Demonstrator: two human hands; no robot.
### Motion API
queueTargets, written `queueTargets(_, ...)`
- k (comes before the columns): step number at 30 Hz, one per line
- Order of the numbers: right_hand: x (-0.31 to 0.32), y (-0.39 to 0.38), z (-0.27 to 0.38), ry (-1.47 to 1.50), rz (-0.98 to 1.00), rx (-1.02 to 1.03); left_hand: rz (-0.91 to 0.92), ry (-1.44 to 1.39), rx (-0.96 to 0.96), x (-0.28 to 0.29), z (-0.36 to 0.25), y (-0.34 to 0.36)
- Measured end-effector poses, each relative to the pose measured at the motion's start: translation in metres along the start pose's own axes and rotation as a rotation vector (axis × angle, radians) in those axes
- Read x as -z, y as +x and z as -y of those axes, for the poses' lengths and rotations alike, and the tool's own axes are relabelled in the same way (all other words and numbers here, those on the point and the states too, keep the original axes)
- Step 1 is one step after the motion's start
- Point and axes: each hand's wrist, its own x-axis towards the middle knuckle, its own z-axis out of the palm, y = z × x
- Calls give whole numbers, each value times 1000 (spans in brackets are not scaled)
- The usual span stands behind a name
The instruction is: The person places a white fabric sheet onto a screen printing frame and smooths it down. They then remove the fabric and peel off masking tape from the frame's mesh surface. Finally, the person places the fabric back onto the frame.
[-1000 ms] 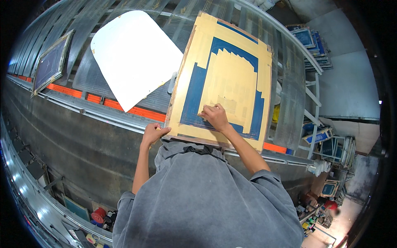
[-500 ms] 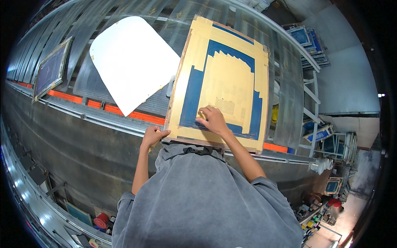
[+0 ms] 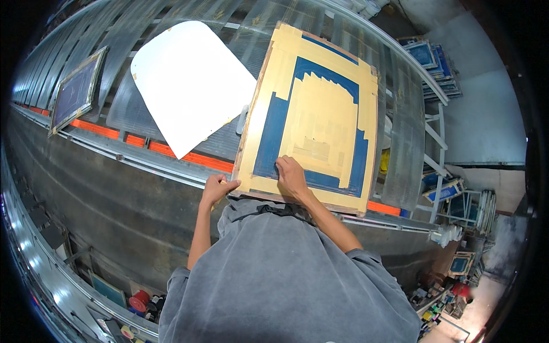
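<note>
A screen-printing frame (image 3: 265, 120) lies in front of me, its blue mesh (image 3: 271, 134) largely covered by overlapping strips of yellow masking tape (image 3: 323, 117). At the frame's near left corner, my left hand (image 3: 217, 188) is closed, thumb against the edge. A small yellowish bit shows beneath its fingers, too small to name. My right hand (image 3: 292, 176) rests over the lower left part of the mesh, fingers curled and pressed together at the border of blue and yellow. Whatever those fingers may hold is hidden.
Left of the frame, a white rounded sheet (image 3: 191, 86) lies on the slatted metal rack (image 3: 240, 43). A smaller framed screen (image 3: 78, 90) leans farther left. An orange strip (image 3: 191, 158) runs along the rack's near edge. Several screens (image 3: 437, 60) are stacked at the far right.
My right hand has drawn slightly nearer to me, and its fingers have gone from spread to curled together. My left hand stays at the corner. The whole view has shifted slightly.
</note>
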Motion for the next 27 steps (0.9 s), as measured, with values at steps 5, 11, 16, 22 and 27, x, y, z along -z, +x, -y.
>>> queueTargets(5,5,-4,-26,-60,138,278,7,-21,-21,-6,3,1)
queueTargets(11,8,-8,-30,72,84,254,-52,11,-63,-13,9,1)
queueTargets(16,11,-32,-27,184,-89,-86,-56,-21,-53,-12,7,-3)
queueTargets(22,28,-64,-48,175,-449,-577,-27,20,-66,-8,2,-3)
queueTargets(27,69,-100,-75,309,-724,-754,-3,93,-80,-8,13,6)
